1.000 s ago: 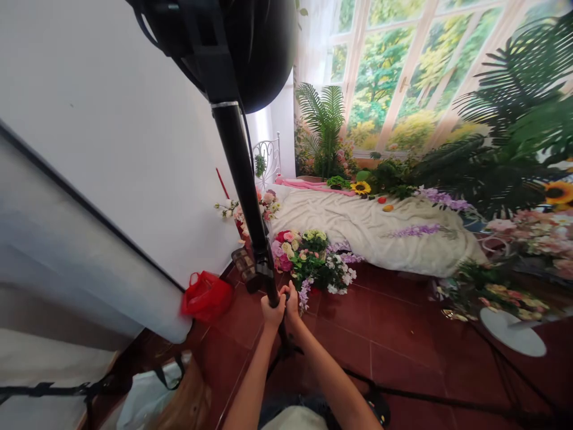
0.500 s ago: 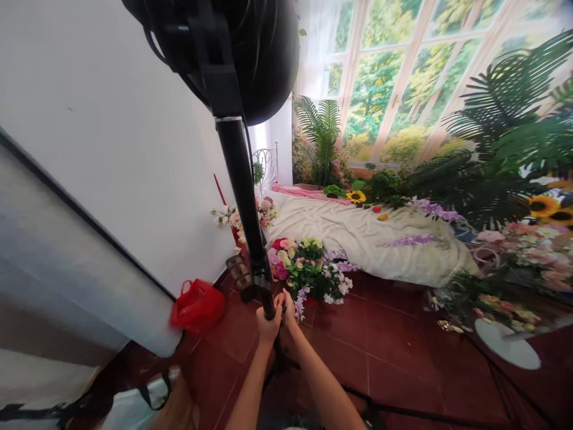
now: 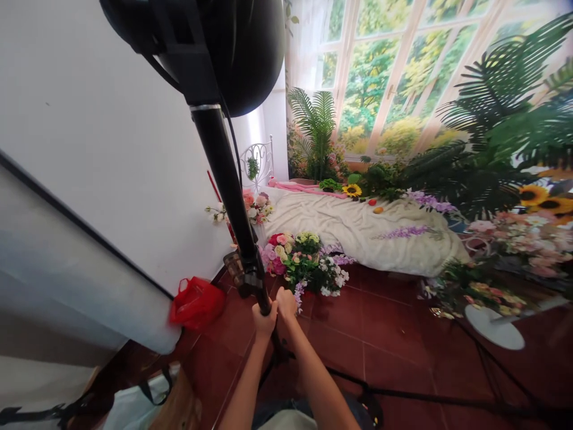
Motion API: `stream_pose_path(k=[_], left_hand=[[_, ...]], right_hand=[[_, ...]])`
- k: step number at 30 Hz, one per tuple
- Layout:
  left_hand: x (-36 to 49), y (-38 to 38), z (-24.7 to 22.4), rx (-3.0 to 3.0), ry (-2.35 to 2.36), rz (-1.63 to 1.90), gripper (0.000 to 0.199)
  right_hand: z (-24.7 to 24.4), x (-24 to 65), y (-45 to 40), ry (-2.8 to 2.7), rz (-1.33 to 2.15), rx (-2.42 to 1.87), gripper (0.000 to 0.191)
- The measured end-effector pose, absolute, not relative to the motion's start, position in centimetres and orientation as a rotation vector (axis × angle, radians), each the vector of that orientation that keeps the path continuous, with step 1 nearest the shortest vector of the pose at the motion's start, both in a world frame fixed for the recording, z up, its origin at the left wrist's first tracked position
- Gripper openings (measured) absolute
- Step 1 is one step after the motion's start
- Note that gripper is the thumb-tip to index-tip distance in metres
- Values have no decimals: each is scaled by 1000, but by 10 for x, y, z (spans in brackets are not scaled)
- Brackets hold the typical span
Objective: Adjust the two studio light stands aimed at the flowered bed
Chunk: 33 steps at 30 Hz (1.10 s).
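White wall: one stretch, filling most of the left side.
Window scene: one, bright panes with green and yellow foliage, behind the bed.
Floor: dark red tiles, too many hidden to count.
Bed: one, under a rumpled cream cover, with a white metal end at its left.
Black stand: one pole, tilted in view, between the person and the bed's left end; one big rounded head sits on top.
Small palm: one, upright by the window scene; larger dark fronds crowd the right side.
Flower cluster: one mixed mass on the floor before the bed, blooms too packed to count.
Red bag: one, against the wall's foot.
Hands: two. Left hand has its fingers wrapped closely around the pole below its clamp. Right hand is just beside it, fingers curled inward; whether they grip anything I cannot tell.
Purple sprays: two on the cover.
Sunflower: one by the bed's far edge.
Fruit-like pieces: two, one red, one orange.
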<state>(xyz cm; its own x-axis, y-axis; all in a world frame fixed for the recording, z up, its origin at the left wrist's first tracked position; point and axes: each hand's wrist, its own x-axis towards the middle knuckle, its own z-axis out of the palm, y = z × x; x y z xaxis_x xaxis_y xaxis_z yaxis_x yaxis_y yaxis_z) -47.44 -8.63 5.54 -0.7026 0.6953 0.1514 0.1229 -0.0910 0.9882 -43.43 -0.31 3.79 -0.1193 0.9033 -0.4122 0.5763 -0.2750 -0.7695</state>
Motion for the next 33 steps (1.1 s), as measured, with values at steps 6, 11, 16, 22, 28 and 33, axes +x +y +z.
stream_pose_path(k=[6,11,16,22,28,33], left_hand=[[-475,-86,51,913,1763,1833,28],[-475,-88,58,884,1760,1827,28],[-475,-90,63,874,1770,1833,29],[-474,-90,61,906,1778,1850,28],[-475,-90,58,884,1753,1861,31],[-474,-91,59,866,1743,1865,33]], right_hand=[[38,-414,-8,-1756,1345,-1501,63],[30,-386,-19,-1860,1350,-867,50],[23,-389,-15,-1941,1317,-762,44],[5,-402,-21,-1797,1357,-779,44],[16,-391,-23,-1964,1342,-696,41],[23,-389,-17,-2092,1250,-677,42]])
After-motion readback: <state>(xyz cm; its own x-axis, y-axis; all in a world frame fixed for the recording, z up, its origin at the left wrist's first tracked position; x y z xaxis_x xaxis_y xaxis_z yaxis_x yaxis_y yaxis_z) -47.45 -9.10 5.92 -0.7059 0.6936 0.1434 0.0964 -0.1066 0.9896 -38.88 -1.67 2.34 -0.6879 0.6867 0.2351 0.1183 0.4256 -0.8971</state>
